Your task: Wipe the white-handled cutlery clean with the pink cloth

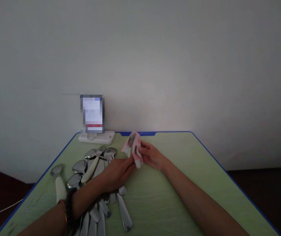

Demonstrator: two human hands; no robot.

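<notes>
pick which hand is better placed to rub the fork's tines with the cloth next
Right, probably: the right hand grips the pink-and-white cloth, which backs the fork's tines, while the left hand holds the fork by its white handle.

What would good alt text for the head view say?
A person's left hand and right hand hold a fork and a pink-and-white cloth over a green table. Assorted cutlery lies on its left side, with a lit, pixelated screen behind.

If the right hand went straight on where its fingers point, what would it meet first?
The right hand would likely meet the pink-and-white cloth, which it touches, then perhaps the fork; depth is unclear.
</notes>
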